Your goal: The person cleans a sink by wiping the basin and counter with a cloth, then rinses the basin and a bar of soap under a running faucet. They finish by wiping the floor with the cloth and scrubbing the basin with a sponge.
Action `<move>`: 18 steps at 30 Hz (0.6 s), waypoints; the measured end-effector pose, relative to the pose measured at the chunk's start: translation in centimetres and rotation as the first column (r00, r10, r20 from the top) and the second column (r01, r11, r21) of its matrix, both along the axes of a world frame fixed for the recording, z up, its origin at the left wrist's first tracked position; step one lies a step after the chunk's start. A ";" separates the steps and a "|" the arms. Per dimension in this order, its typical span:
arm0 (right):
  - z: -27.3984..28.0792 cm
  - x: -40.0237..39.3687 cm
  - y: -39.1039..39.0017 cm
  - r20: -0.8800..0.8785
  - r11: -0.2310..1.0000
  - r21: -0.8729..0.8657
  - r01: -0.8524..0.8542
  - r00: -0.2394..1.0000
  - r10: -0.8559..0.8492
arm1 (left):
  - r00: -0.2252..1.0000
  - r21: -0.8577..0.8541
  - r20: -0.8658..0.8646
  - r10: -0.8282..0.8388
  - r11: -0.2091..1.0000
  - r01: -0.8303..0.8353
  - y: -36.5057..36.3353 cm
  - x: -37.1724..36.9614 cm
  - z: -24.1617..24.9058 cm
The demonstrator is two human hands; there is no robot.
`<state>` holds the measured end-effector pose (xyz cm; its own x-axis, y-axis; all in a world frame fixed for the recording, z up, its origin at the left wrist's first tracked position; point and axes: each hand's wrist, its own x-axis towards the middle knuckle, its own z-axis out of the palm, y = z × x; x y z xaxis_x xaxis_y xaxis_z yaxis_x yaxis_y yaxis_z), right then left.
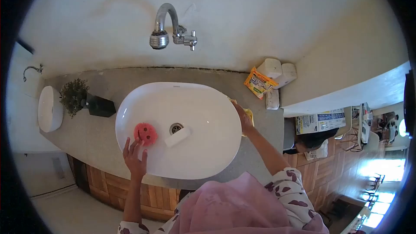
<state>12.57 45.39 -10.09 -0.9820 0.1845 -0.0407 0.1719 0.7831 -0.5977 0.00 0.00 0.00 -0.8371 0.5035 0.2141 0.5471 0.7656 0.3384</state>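
A round pink smiley-face sponge [146, 132] lies in the white oval basin [208, 156], left of the drain. My left hand [135, 159] reaches over the basin's near left rim, fingers apart, fingertips right at the sponge's lower edge. At the outer right side of the basin, my right hand [243, 119] holds a yellow cloth [249, 113] against the wall just below the rim. Much of the cloth is hidden behind the hand. A white rectangular block [177, 137] rests beside the metal drain [176, 128].
A chrome tap [166, 28] projects from the wall above the basin. An orange-yellow packet [260, 83] leans on white blocks [269, 68] at the back right of the grey counter [216, 73]. A potted plant [102, 106] and a second basin [50, 109] stand left.
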 end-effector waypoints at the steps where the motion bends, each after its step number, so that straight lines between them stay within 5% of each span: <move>1: -0.5 0.8 -0.8 -0.044 0.998 -0.005 0.055 0.998 -0.055 | 1.000 0.003 0.003 -0.008 1.000 0.008 0.0 -0.4 0.2; 3: -0.2 2.6 -0.8 -0.114 0.994 0.002 0.109 0.988 -0.108 | 1.000 0.023 -0.020 -0.016 1.000 0.016 1.3 -0.2 0.3; 6: 1.1 5.4 -3.1 0.098 0.968 -0.112 0.225 0.972 -0.214 | 0.999 0.017 -0.040 -0.015 1.000 0.016 1.2 0.0 0.5; 11: -2.3 12.5 -6.2 -0.080 0.995 0.093 0.039 0.996 -0.031 | 0.999 -0.010 -0.053 0.003 1.000 -0.003 0.8 0.7 0.4; 15: 1.3 14.8 -6.8 -0.040 0.993 0.052 -0.107 0.993 0.109 | 0.998 -0.002 -0.064 -0.012 1.000 0.012 0.1 0.6 -0.6; 17: 2.8 14.6 -5.9 0.046 0.903 0.348 -0.253 0.966 0.253 | 0.996 -0.026 -0.087 0.014 1.000 -0.016 0.2 0.9 -0.5; 18: 3.0 14.5 -5.4 0.038 0.901 0.337 -0.271 0.961 0.275 | 0.996 -0.020 -0.091 0.004 1.000 -0.006 0.1 0.8 -0.6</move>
